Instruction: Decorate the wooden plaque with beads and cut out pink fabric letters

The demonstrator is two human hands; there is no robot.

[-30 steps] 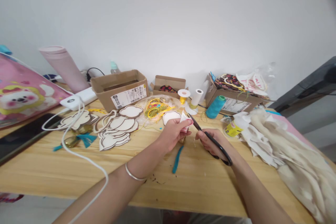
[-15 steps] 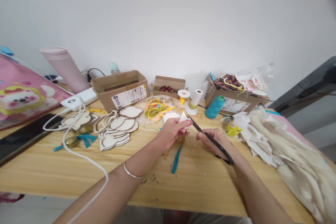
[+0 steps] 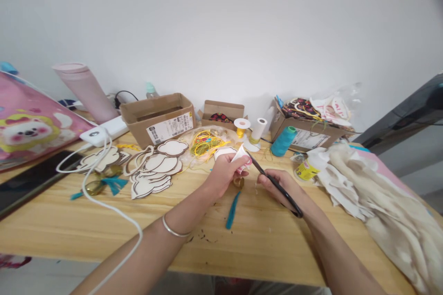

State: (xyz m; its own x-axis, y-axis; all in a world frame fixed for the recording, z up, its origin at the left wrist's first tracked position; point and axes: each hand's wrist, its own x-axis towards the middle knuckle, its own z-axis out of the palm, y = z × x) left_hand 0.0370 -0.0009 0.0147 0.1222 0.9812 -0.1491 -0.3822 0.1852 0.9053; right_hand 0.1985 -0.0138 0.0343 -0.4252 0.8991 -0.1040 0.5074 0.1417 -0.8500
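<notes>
My left hand (image 3: 224, 173) pinches a small piece of white fabric with pink print (image 3: 243, 159) above the middle of the table. In my right hand (image 3: 282, 188) is a pair of black-handled scissors (image 3: 278, 186), its blades pointing up and left against the fabric's right edge. How far the blades are apart I cannot make out. Just below my left hand a gold bell (image 3: 238, 182) and a teal tassel (image 3: 233, 211) lie on the wood. Behind the fabric, a white cloud-shaped piece (image 3: 224, 152) is partly covered.
White cloud-shaped pieces (image 3: 155, 170) lie in a stack to the left, near a white cable (image 3: 117, 209). Cardboard boxes (image 3: 138, 124) stand along the wall. A teal thread cone (image 3: 284, 141), a yellow-labelled glue bottle (image 3: 309, 169) and crumpled cream cloth (image 3: 374, 193) are on the right.
The scissors and my right hand have shifted slightly left, and the handles have swung a little. The fabric in my left hand has turned, showing more of its pink print.
</notes>
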